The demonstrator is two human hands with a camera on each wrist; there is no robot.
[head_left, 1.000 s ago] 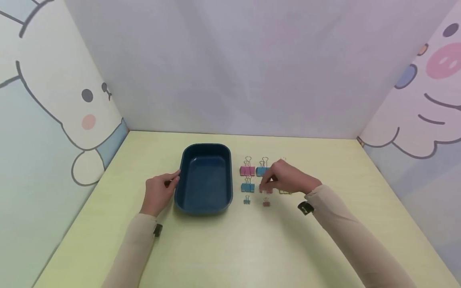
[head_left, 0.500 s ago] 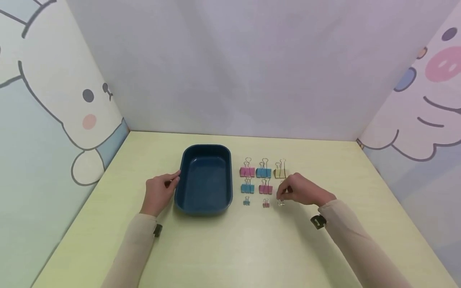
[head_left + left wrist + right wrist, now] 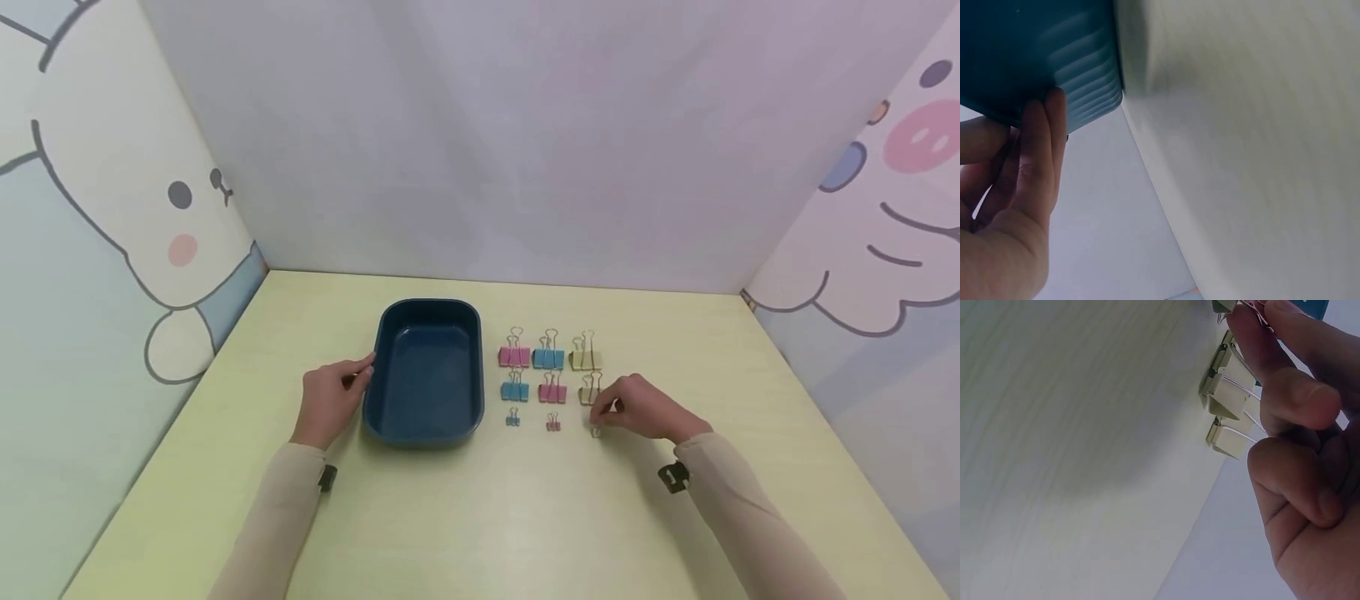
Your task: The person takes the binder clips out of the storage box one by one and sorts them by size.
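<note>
At the left side of the dark blue tray, my left hand holds the rim. In the left wrist view its fingers lie against the tray's ribbed outer wall. My right hand pinches the wire handles of a small yellow binder clip low over the table. The right wrist view shows part of that clip at its top edge. Just behind it stands a medium yellow binder clip, partly covered by the hand. Small pink and small blue binder clips stand to its left.
Medium pink and blue binder clips form a middle row. Large pink, blue and yellow binder clips stand behind. A white back wall and printed side walls surround the pale yellow table.
My right hand has moved from the medium pink clip rightward and toward me, to the small yellow clip, shifting it slightly right and nearer. My left hand stays at the tray.
</note>
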